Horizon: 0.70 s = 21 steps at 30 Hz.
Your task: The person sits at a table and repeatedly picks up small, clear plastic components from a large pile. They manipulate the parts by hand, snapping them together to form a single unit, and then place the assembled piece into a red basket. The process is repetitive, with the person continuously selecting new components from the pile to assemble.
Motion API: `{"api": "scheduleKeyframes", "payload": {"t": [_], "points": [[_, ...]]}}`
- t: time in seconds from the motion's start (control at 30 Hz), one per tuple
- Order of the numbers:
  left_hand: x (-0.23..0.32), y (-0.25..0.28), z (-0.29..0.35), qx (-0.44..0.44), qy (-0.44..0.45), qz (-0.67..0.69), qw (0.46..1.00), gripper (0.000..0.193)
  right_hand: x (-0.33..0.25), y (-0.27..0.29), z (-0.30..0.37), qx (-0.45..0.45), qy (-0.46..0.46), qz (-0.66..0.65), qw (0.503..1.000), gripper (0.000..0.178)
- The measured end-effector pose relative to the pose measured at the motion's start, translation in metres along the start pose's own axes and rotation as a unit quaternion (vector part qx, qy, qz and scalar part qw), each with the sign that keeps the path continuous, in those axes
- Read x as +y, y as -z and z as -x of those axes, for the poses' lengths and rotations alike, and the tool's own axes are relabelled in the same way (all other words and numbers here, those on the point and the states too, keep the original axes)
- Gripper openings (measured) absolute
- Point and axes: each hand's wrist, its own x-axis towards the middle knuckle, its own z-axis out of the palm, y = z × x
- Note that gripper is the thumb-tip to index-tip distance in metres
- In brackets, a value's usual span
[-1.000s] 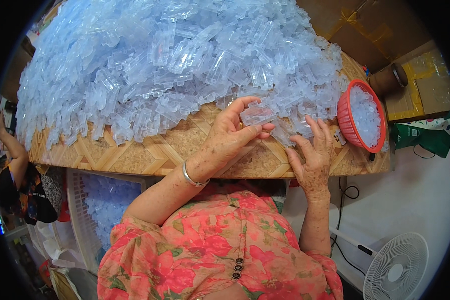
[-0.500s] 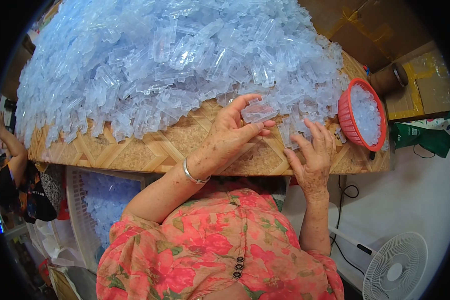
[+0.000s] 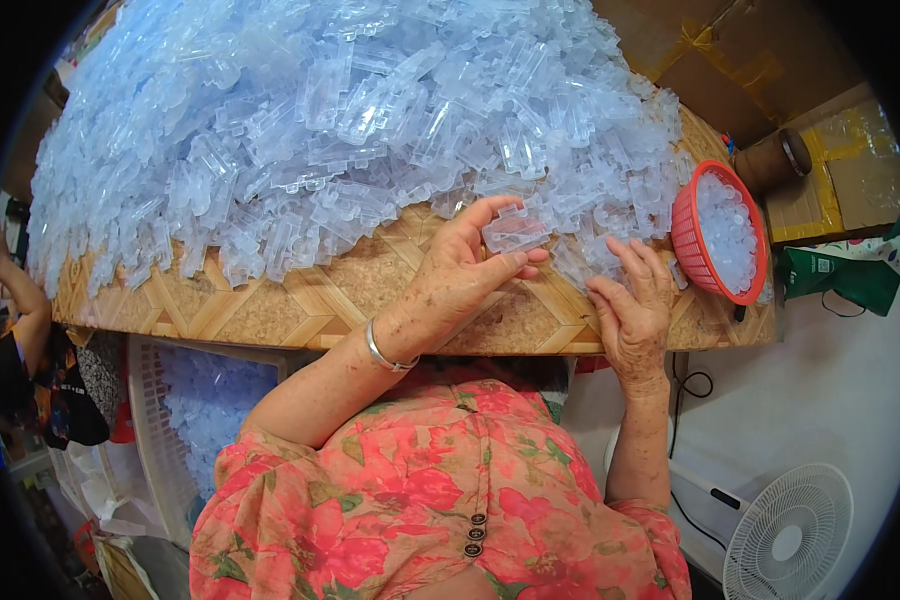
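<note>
A thin clear plastic piece (image 3: 513, 229), flat and roughly rectangular, is held by my left hand (image 3: 462, 258) between the thumb and fingers, over the front edge of the heap. My right hand (image 3: 635, 312) is just to its right, low over the table edge. Its thumb and index finger are pinched together beside some loose clear pieces (image 3: 574, 262); whatever is between the tips is too small to make out. A huge heap of similar clear plastic pieces (image 3: 300, 120) covers most of the table beyond both hands.
At the right stands a red plastic basket (image 3: 692, 240) with small translucent pieces inside. Behind it are a brown cylinder (image 3: 776, 162) and taped cardboard boxes (image 3: 860, 175). Below the table are a white crate (image 3: 155, 430) of clear pieces and a white fan (image 3: 788, 535). Another person's arm (image 3: 30, 310) shows far left.
The thumb and index finger of my right hand have come together, and the hand has shifted slightly right. My left hand keeps its hold on the clear plastic piece, which has tilted a little.
</note>
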Motion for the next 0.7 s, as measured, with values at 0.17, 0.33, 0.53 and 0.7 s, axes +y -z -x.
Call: {"api": "scheduleKeyframes", "payload": {"t": [0.17,0.33,0.53,0.7], "points": [[-0.004,0.002,-0.001,-0.011,0.007,0.009,1.000,0.054,0.004,0.000,0.009,0.008,-0.007,-0.016,1.000,0.018],[-0.007,0.004,-0.001,-0.020,0.004,0.019,1.000,0.055,-0.006,-0.006,0.007,0.036,-0.017,-0.028,0.999,0.018],[-0.005,0.003,0.000,-0.012,0.005,0.014,1.000,0.055,-0.006,-0.011,0.009,0.009,-0.004,-0.051,0.999,0.018],[-0.004,0.003,0.001,-0.002,0.007,0.016,1.000,0.053,-0.003,-0.008,0.006,-0.018,-0.001,-0.075,0.997,0.018]]}}
